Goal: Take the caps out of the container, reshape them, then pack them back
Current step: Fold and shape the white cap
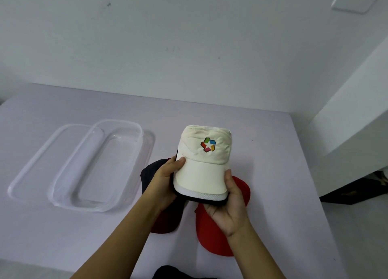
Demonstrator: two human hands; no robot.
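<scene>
Above the table (262,131), cream cap (204,152) points brim nearward.

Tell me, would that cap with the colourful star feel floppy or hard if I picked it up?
Probably both. The crown of the cream cap looks creased, so it is likely soft and floppy. Its brim lies flat between the left hand and right hand, so likely stiffer. It seems light: thumbs and fingers alone hold it up.
</scene>
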